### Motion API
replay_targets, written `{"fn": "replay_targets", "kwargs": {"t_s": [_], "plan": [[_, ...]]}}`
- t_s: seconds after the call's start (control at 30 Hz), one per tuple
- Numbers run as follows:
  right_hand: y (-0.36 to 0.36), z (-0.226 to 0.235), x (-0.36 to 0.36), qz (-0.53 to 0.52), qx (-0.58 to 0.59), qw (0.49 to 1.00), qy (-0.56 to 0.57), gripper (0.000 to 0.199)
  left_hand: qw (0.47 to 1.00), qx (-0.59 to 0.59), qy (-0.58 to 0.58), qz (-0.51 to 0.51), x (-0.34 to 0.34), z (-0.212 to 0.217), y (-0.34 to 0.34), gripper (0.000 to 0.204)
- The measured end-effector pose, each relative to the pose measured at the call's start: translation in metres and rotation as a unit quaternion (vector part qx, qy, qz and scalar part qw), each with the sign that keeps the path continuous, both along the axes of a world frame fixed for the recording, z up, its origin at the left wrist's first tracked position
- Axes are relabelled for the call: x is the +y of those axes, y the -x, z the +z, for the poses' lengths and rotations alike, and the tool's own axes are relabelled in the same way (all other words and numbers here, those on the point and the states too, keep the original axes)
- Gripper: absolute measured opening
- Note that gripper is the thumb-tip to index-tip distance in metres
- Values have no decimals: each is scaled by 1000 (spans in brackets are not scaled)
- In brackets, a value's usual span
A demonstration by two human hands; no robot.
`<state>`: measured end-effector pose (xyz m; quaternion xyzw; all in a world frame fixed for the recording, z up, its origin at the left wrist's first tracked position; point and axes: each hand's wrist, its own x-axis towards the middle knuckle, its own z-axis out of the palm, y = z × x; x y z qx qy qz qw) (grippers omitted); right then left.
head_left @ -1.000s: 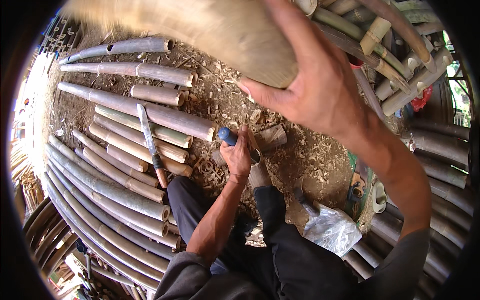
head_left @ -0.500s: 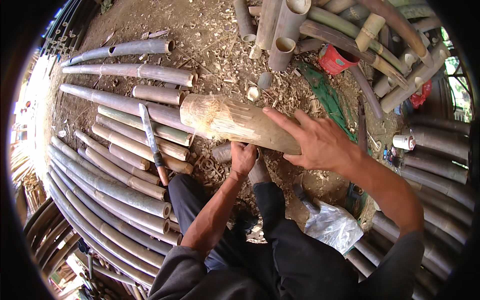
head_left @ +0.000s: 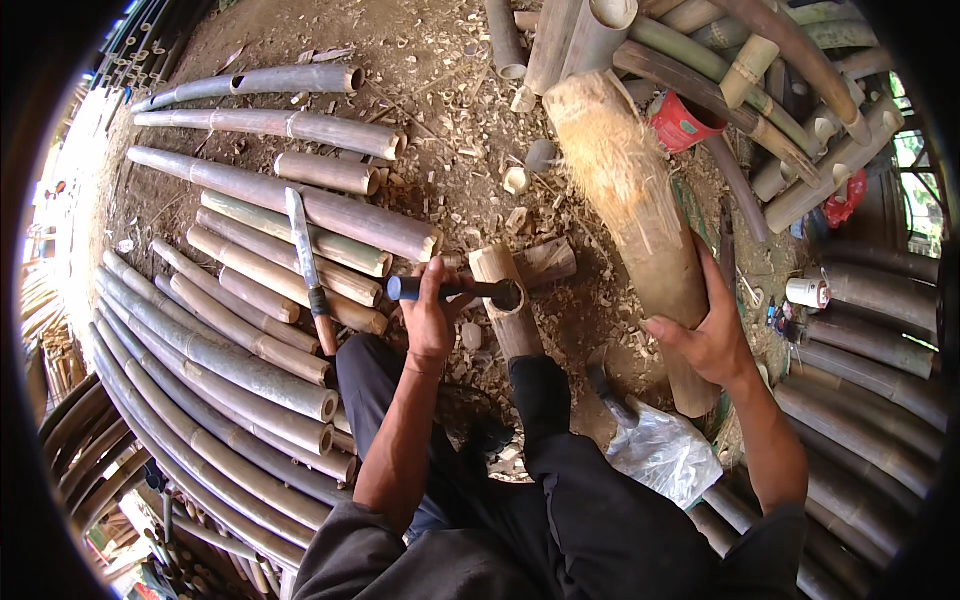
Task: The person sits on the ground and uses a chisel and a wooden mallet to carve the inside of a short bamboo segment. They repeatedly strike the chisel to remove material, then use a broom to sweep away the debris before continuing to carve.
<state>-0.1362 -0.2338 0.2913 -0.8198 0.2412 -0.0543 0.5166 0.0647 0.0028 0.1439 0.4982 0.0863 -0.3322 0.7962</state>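
My right hand (head_left: 705,335) is wrapped around the narrower end of a thick wooden mallet (head_left: 645,220), whose far end is frayed into pale fibres. The mallet slants up and away, over the shavings. In my left hand (head_left: 432,315) is a dark bar-shaped tool (head_left: 475,288) with a flat bluish end at the left. The tool lies nearly level, and its other end meets a hole in a short bamboo piece (head_left: 515,325); how deep it sits is hidden. That piece rests across another bamboo length (head_left: 550,262), near end against my black-clad leg (head_left: 540,390).
A long knife (head_left: 302,245) lies on bamboo poles (head_left: 260,215) rowed at the left. At the right are stacked poles (head_left: 860,400), a white can (head_left: 808,292), a red bucket (head_left: 685,122) and a clear plastic bag (head_left: 668,455). A curved blade (head_left: 610,395) lies near the bag.
The mallet has swung from pointing left to pointing away at the right, with my right hand now gripping it. My left hand has moved left and up, and the dark tool in it shows now.
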Motion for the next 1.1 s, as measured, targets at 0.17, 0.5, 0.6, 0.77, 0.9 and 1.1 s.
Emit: {"fn": "replay_targets", "kwargs": {"t_s": [0.17, 0.5, 0.6, 0.77, 0.9, 1.1], "plan": [[-16, 20, 6, 3, -81, 996, -34, 98, 990, -80, -77, -85, -17, -4, 9, 31], [-53, 11, 17, 279, 62, 871, 399, 100, 902, -380, -201, -48, -43, -40, 44, 27], [-52, 17, 20, 178, 2, 926, 333, 99, 897, -317, -182, -248, -46, -20, 38, 27], [-28, -7, 33, 166, 30, 954, 249, 96, 656, -613, -113, -426, -44, -45, 5, 46], [-8, -22, 36, 88, 36, 987, 127, 96, 736, -453, -40, -501, -66, -6, -1, 53], [32, -72, 35, -79, -9, 996, -43, 94, 972, -130, -197, -6, -56, -12, 28, 38]]}}
